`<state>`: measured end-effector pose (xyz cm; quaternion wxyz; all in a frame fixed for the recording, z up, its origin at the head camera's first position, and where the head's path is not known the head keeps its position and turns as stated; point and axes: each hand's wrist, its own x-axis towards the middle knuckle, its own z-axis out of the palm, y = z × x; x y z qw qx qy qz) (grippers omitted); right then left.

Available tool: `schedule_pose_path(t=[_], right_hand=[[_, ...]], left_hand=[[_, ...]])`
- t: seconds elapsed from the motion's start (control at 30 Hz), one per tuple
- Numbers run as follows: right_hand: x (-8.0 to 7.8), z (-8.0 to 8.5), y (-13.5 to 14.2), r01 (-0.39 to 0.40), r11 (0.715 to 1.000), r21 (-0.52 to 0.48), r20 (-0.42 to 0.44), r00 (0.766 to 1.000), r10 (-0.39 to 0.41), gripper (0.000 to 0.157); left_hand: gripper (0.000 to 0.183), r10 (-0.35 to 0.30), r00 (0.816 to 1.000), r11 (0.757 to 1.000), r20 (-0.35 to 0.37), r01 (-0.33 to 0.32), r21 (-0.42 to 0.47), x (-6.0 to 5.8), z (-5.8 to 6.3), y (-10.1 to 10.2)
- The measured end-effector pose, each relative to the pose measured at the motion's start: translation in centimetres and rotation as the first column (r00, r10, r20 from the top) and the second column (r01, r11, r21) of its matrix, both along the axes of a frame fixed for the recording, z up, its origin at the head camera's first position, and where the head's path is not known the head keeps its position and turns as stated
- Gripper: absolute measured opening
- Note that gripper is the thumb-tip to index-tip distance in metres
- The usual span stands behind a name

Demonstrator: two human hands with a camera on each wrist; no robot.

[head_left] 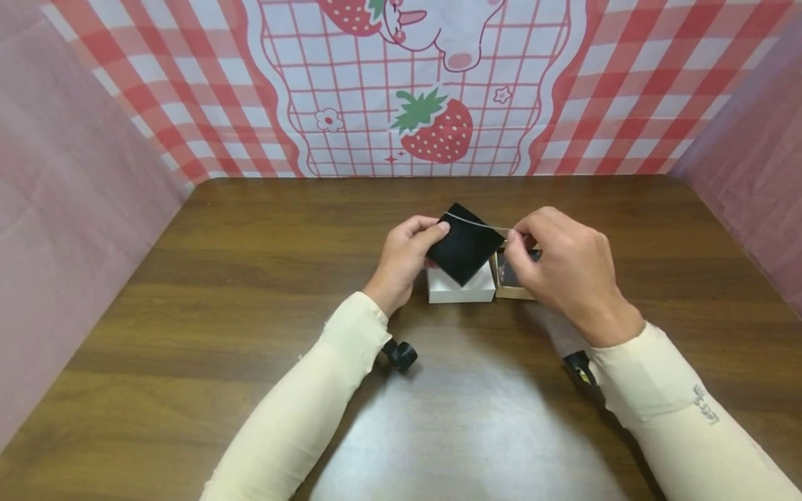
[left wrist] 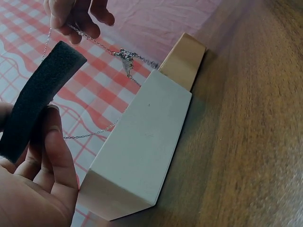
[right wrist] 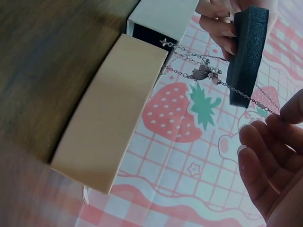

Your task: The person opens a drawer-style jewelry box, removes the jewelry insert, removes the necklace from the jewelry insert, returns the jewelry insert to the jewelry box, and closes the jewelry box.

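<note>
My left hand point(head_left: 401, 259) holds a square black foam pad point(head_left: 466, 249) up over the white box point(head_left: 460, 293), thumb on its face. Between the thumb and fingers of my right hand point(head_left: 567, 271), a thin silver necklace point(head_left: 477, 223) is pinched. Its chain runs across the pad toward the left thumb, and a loop hangs behind the pad in the left wrist view. A leaf- or butterfly-like charm point(right wrist: 202, 73) dangles from the chain near the boxes, with a small star end point(right wrist: 164, 43) beside it. The right palm partly covers the tan box point(head_left: 515, 293) in the head view.
The white and tan boxes stand side by side on the brown wooden table point(head_left: 219, 313). Dark lining shows inside the tan one. Black camera mounts point(head_left: 401, 355) are strapped at both wrists. A strawberry-print checked cloth point(head_left: 351, 132) hangs behind, with pink cloth at both sides.
</note>
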<state>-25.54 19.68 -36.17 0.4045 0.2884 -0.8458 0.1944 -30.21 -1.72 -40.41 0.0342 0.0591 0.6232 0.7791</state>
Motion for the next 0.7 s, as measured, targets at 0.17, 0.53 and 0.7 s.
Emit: schedule_pose_path(t=[0.17, 0.53, 0.7], right_hand=[[-0.04, 0.16, 0.11, 0.004, 1.0, 0.008, 0.022, 1.0, -0.004, 0.023], [0.06, 0.42, 0.34, 0.021, 1.0, 0.004, 0.02, 1.0, -0.021, 0.023], [0.08, 0.66, 0.51, 0.029, 1.0, -0.007, 0.007, 1.0, -0.029, 0.02]], left_hand=[[0.023, -0.002, 1.0, 1.0, -0.001, 0.002, -0.01, -0.03, 0.06, -0.14], [0.023, -0.004, 1.0, 1.0, 0.003, 0.004, -0.01, -0.1, 0.05, 0.0], [0.023, -0.016, 1.0, 1.0, 0.016, 0.016, 0.004, 0.03, 0.12, 0.03]])
